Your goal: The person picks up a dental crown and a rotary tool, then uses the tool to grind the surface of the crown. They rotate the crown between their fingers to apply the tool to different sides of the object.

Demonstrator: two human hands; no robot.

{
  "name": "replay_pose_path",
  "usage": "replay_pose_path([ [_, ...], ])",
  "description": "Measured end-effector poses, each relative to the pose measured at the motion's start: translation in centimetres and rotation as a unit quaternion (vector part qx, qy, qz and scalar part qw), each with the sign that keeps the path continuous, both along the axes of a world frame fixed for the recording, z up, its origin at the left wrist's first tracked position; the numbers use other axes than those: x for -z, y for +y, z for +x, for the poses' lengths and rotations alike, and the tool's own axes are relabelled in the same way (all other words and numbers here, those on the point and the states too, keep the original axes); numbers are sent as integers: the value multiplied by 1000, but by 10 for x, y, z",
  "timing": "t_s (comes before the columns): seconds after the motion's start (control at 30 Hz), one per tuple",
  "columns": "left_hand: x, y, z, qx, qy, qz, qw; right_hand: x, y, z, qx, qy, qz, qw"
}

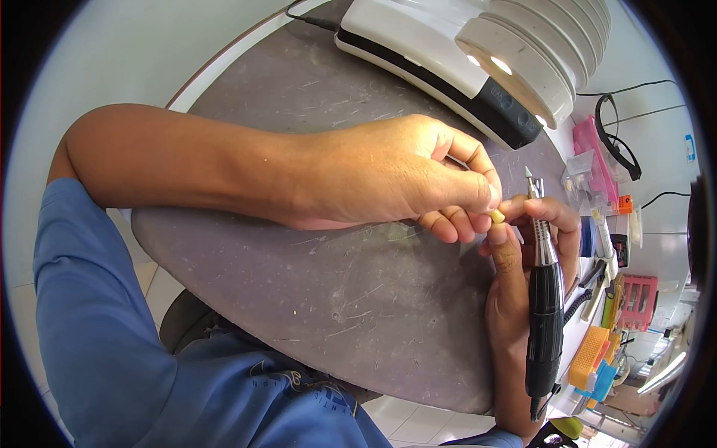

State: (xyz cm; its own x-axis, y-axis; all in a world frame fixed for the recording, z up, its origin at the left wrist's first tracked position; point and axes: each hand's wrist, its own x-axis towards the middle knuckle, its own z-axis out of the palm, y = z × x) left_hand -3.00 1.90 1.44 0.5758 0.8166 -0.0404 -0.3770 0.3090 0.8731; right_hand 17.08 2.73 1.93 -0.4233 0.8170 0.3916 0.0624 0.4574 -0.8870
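Note:
My left hand (pixel 418 175) reaches in from the left, its thumb and forefinger pinching a small yellow tooth-shaped piece (pixel 497 216). Its other fingers curl underneath. On the right, my right hand (pixel 523 254) grips a rotary handpiece (pixel 546 321) with a black body and silver nose. A grey pointed bur (pixel 528 172) sticks out of its tip, directed away from me and apart from the yellow piece. The thumb and a fingertip of my right hand meet the yellow piece. Fingers cover part of that piece.
Below lies a scratched grey round-edged tabletop (pixel 358 299). A white box-shaped device with a black band (pixel 418 56) and a white ribbed lamp-like hood (pixel 523 60) stand at the far side. To the right are black-framed glasses (pixel 616 142), a pink holder (pixel 638 302) and an orange block (pixel 588 357).

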Motion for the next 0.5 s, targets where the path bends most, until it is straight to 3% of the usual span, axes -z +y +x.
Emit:
replay_pose_path([
  [0.17,3,1,1,-3,23,64,998,0,0,0,4,-2,-1,1000],
  [0.5,1,0,1,1,30,62,998,0,0,2,8,-23,6,1000],
])
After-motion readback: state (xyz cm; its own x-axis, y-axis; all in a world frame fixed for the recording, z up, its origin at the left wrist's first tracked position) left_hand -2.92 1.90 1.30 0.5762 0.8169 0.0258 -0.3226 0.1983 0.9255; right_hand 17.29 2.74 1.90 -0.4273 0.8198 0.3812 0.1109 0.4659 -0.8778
